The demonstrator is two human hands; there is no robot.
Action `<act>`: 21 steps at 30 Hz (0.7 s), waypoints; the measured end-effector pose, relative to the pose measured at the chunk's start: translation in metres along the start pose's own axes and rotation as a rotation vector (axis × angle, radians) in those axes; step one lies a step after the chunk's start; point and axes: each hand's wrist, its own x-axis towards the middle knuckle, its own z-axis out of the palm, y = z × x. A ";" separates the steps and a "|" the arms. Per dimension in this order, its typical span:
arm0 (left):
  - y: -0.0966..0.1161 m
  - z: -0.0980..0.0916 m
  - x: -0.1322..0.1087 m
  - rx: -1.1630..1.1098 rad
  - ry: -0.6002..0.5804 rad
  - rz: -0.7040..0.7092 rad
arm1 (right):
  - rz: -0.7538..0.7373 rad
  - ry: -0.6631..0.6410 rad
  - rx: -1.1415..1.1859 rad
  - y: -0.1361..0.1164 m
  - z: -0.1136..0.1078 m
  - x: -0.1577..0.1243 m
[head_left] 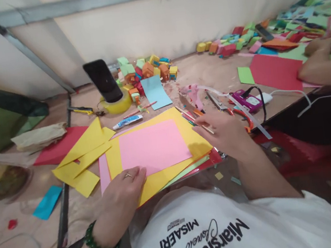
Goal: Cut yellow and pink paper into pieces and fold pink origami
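A pink sheet of paper (153, 146) lies on top of a stack of yellow paper (188, 137) in front of me. My left hand (122, 190) rests flat on the near edge of the pink sheet, fingers stretched out, a ring on one finger and a green bead bracelet at the wrist. My right hand (224, 130) is at the right edge of the stack, fingers closed around a thin pencil-like stick (204, 126). Scissors (220, 104) lie just beyond that hand.
A phone (103, 80) leans on a yellow tape roll (118, 104). Small folded paper boxes (146, 70) are piled by the wall. A glue tube (127, 122), yellow scraps (81, 159), a red sheet (276, 70) and another person's arm (326, 70) are at the far right.
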 end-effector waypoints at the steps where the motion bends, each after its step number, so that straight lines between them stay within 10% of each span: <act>1: 0.001 -0.002 0.001 0.028 -0.006 0.023 | 0.057 0.018 -0.066 0.006 0.009 -0.005; 8: -0.010 -0.016 0.028 -0.146 -0.183 -0.015 | 0.268 -0.083 -0.160 0.030 0.030 -0.023; 15: -0.032 -0.005 0.119 -0.184 -0.223 -0.161 | 0.515 -0.359 -0.082 0.016 0.014 0.001; 21: -0.037 -0.002 0.147 -0.154 -0.379 -0.264 | 0.396 -0.207 -0.055 0.026 0.017 -0.015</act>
